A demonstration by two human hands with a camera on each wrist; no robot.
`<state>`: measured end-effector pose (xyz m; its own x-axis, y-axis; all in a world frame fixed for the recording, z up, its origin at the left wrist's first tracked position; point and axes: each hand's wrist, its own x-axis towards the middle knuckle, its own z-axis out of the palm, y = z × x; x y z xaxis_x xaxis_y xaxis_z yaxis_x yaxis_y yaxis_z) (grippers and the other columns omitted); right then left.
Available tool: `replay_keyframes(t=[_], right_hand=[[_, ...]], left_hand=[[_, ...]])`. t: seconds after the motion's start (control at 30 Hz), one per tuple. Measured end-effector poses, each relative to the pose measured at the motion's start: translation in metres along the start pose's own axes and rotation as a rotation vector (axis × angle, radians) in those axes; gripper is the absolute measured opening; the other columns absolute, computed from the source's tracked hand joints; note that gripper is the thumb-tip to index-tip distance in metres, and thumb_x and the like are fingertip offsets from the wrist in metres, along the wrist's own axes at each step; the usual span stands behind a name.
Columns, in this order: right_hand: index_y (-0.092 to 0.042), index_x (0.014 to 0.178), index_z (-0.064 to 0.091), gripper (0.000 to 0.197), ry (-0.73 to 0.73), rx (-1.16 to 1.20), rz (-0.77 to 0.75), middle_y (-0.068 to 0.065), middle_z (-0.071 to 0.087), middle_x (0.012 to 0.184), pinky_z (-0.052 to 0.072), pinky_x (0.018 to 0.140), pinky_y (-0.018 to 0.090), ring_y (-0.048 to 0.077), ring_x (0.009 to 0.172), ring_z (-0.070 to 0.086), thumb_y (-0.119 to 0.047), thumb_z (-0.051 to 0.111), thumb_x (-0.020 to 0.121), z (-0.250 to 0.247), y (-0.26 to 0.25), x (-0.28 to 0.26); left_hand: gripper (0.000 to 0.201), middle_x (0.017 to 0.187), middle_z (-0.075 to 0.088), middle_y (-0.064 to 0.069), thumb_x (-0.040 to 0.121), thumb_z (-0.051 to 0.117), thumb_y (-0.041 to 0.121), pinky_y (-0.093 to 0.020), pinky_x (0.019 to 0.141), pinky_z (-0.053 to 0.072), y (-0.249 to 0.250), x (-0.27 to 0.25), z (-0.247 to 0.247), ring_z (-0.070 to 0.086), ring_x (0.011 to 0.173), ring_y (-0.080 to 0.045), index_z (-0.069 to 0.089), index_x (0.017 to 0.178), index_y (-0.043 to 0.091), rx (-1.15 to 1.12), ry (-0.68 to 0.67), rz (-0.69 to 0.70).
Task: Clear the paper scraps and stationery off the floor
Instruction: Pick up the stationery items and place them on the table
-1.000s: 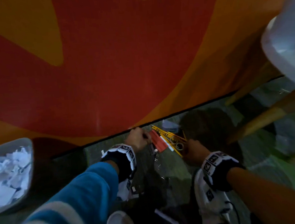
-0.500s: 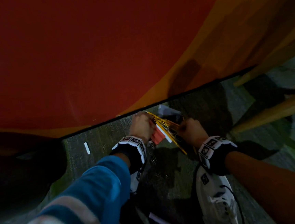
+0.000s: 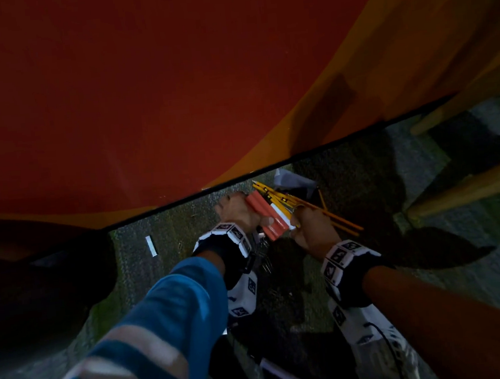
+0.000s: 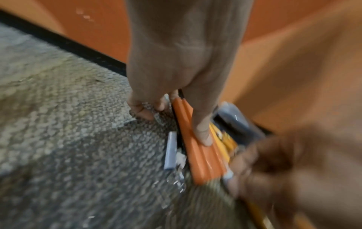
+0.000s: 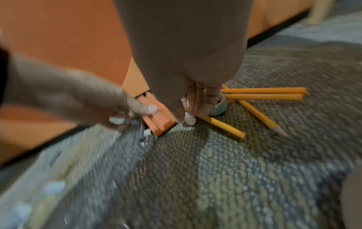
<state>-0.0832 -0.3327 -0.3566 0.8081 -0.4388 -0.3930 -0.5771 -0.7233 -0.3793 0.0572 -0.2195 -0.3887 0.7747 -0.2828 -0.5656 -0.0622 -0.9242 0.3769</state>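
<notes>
A dark clear-lidded case point(image 4: 233, 119) lies on the carpet against the wall's black baseboard point(image 3: 300, 154), at about 1 o'clock from the hands; what it holds cannot be made out.

The left hand point(image 3: 238, 211) grips a flat bundle of orange markers point(image 3: 264, 215), thumb pressed along the top, with some small metal clips point(image 5: 117, 120) caught under its other fingers. The markers lie side by side like a slab, orange bodies with a white band at the near end. In the head view they sit near the middle of the frame, just off the carpet point(image 3: 161, 227), touching the right hand.

The right hand point(image 3: 313, 232) is curled over a fan of yellow pencils point(image 3: 283, 200), pinching them near the middle together with a small pale ring-shaped thing that may be a tape roll point(image 5: 220, 106). The pencils splay toward 11 o'clock and 4 o'clock in the head view; the right wrist view shows flat unsharpened ends on several and one sharpened tip point(image 5: 281, 132).

A white paper strip point(image 3: 151, 245) lies on the carpet at 9 o'clock from the left hand. Another pale strip point(image 4: 170, 151) lies beside the markers, with small clips point(image 4: 177, 181) scattered just below. A lone pencil point(image 3: 321, 198) rests on the carpet at 2 o'clock from the right hand. Wooden furniture legs point(image 3: 466, 188) stand at 3 o'clock.
</notes>
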Motion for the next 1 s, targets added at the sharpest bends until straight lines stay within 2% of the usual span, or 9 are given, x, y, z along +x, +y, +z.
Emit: replay_keyframes(t=[0.07,0.17,0.27,0.43,0.6,0.7,0.83,0.9,1.0], right_hand=[[-0.007,0.104,0.062,0.019,0.015,-0.118,-0.017,0.015,0.066,0.109,0.05,0.079,0.035,0.034,0.102,0.065,-0.017,0.063,0.089,0.003,-0.002,0.002],[-0.006,0.109,0.062,0.017,-0.003,-0.231,-0.035,0.014,0.061,0.117,0.051,0.078,0.038,0.033,0.103,0.064,-0.016,0.055,0.096,0.01,-0.006,0.001],[-0.007,0.111,0.061,0.021,-0.034,-0.154,0.017,0.017,0.062,0.116,0.05,0.082,0.038,0.035,0.106,0.063,-0.018,0.059,0.093,0.011,-0.005,-0.002],[-0.004,0.107,0.063,0.026,0.009,-0.007,0.106,0.017,0.068,0.107,0.05,0.079,0.035,0.036,0.101,0.065,-0.022,0.064,0.088,-0.02,-0.011,-0.011],[-0.002,0.096,0.067,0.025,0.093,0.154,0.102,0.022,0.069,0.099,0.055,0.078,0.042,0.036,0.092,0.067,-0.026,0.061,0.091,-0.111,-0.028,-0.032],[0.0,0.101,0.064,0.025,0.233,0.174,0.083,0.023,0.064,0.107,0.049,0.076,0.034,0.036,0.095,0.064,-0.023,0.063,0.092,-0.177,-0.036,-0.052],[-0.001,0.11,0.065,0.023,0.392,0.261,0.021,0.018,0.061,0.11,0.05,0.082,0.036,0.034,0.098,0.06,-0.017,0.06,0.094,-0.281,-0.051,-0.107],[-0.004,0.1,0.072,0.019,0.48,0.27,-0.036,0.014,0.068,0.094,0.054,0.071,0.039,0.03,0.082,0.064,-0.015,0.059,0.092,-0.324,-0.062,-0.135],[-0.011,0.087,0.072,0.013,0.683,0.332,-0.123,0.01,0.068,0.074,0.05,0.055,0.039,0.026,0.063,0.062,-0.021,0.063,0.089,-0.393,-0.065,-0.194]], left_hand=[[0.084,0.125,0.06,-0.009,0.045,0.096,0.046,-0.038,0.099,0.043,-0.001,0.004,-0.004,0.052,0.116,-0.027,0.064,0.116,0.016,-0.162,-0.001,-0.056],[0.045,0.1,0.071,-0.012,0.058,0.095,0.019,-0.033,0.077,0.053,-0.007,0.007,-0.016,0.063,0.086,-0.021,0.065,0.09,0.011,-0.402,-0.011,-0.038],[0.04,0.096,0.071,-0.011,0.06,0.094,0.014,-0.043,0.084,0.057,-0.015,0.007,-0.034,0.069,0.094,-0.027,0.057,0.076,0.018,-0.507,0.025,0.031],[0.038,0.1,0.074,-0.006,0.066,0.091,0.021,-0.045,0.085,0.059,-0.01,-0.015,-0.086,0.071,0.094,-0.023,0.066,0.094,0.015,-0.565,0.015,0.118],[0.021,0.087,0.074,-0.008,0.076,0.084,0.014,-0.037,0.073,0.061,0.032,-0.071,-0.152,0.071,0.077,-0.024,0.067,0.089,0.015,-0.541,0.067,0.271],[0.017,0.083,0.072,-0.001,0.079,0.082,0.017,-0.023,0.057,0.054,0.071,-0.118,-0.197,0.066,0.068,-0.014,0.07,0.09,0.013,-0.482,0.123,0.381],[0.018,0.087,0.072,0.006,0.074,0.086,0.022,-0.026,0.073,0.053,0.128,-0.194,-0.252,0.068,0.084,-0.013,0.071,0.084,0.022,-0.478,0.2,0.495],[0.02,0.088,0.072,0.008,0.075,0.086,0.022,-0.026,0.075,0.053,0.151,-0.224,-0.27,0.067,0.085,-0.009,0.071,0.087,0.025,-0.511,0.276,0.56],[0.025,0.095,0.07,0.009,0.079,0.083,0.024,-0.032,0.078,0.054,0.194,-0.284,-0.286,0.066,0.089,-0.011,0.069,0.1,0.025,-0.63,0.453,0.724]])
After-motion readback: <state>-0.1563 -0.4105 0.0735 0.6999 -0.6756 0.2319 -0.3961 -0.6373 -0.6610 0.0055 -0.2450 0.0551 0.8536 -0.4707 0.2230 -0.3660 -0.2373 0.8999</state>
